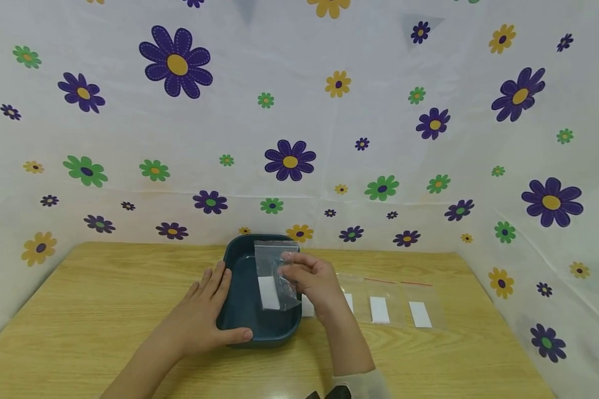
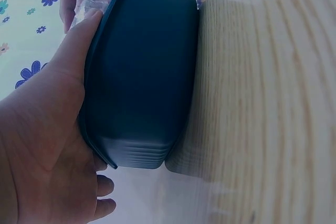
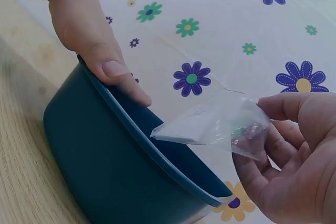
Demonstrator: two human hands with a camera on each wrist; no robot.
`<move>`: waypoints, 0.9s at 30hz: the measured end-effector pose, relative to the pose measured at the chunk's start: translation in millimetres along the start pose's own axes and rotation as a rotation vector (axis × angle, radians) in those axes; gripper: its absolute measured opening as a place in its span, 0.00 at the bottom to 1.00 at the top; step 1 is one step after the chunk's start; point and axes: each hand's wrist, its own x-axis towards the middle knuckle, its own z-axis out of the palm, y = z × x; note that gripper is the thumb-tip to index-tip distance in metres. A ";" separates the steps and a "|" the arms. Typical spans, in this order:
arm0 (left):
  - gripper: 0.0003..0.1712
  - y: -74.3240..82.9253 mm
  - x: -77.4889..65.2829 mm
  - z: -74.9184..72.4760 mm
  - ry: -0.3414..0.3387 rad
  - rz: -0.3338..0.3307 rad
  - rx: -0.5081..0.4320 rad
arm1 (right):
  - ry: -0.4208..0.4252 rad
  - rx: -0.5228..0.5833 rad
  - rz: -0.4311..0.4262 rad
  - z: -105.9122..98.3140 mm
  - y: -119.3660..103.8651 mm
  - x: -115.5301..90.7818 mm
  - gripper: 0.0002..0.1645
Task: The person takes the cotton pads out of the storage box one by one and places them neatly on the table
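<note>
A dark teal plastic basin (image 1: 233, 310) stands on the table, its long side running away from me. My left hand (image 1: 204, 305) rests on its left rim, fingers spread fairly straight and thumb across the near rim; in the left wrist view this hand (image 2: 52, 129) lies along the rim. Over the basin's opening, my right hand (image 1: 315, 277) pinches the right side of a clear zip bag (image 1: 267, 260) with a white block in its lower part. Seen from the right wrist, the bag (image 3: 210, 124) is tilted above the rim, held between thumb and fingers (image 3: 283, 107).
Several more clear bags with white blocks lie in a row to the right of the basin, among them one with a red seal strip (image 1: 379, 307) and another (image 1: 420, 313) farther right. A flower-patterned cloth (image 1: 249, 122) hangs behind the wooden table (image 1: 145, 288).
</note>
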 end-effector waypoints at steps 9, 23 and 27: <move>0.75 -1.4 -0.8 1.0 0.004 0.011 -0.003 | -0.031 -0.020 -0.027 -7.4 -0.4 -0.2 0.16; 0.75 0.1 -0.6 1.4 0.006 0.014 0.003 | 0.165 -0.562 -0.133 -27.9 -10.1 -9.7 0.17; 0.75 -0.1 -0.8 2.4 0.010 0.014 0.003 | 0.160 -0.470 -0.067 -36.8 -5.9 -6.2 0.20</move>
